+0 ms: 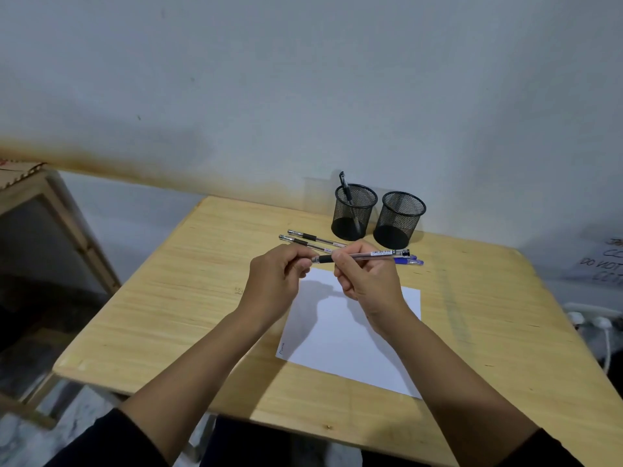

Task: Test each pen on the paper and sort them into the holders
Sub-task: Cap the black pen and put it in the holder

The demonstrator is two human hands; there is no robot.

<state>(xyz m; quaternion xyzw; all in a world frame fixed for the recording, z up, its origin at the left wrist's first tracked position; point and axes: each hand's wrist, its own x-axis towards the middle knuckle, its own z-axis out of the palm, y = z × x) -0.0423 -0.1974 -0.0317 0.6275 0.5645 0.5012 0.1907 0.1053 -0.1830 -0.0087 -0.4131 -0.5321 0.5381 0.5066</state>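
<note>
My right hand (367,278) holds a clear pen with a black grip (371,255) level above the white paper (350,342). My left hand (276,278) pinches that pen's left end, apparently the cap. Two black-grip pens (310,241) lie on the table behind my hands. Blue-capped pens (409,261) poke out to the right of the held pen. Two black mesh holders stand at the back: the left holder (354,212) has one black pen in it, the right holder (399,220) looks empty. A small scribble marks the paper's near left corner.
The wooden table (188,298) stands against a pale wall. A wooden frame with a cardboard box (40,210) is to the left. A power strip with white plugs (593,320) lies off the table's right edge.
</note>
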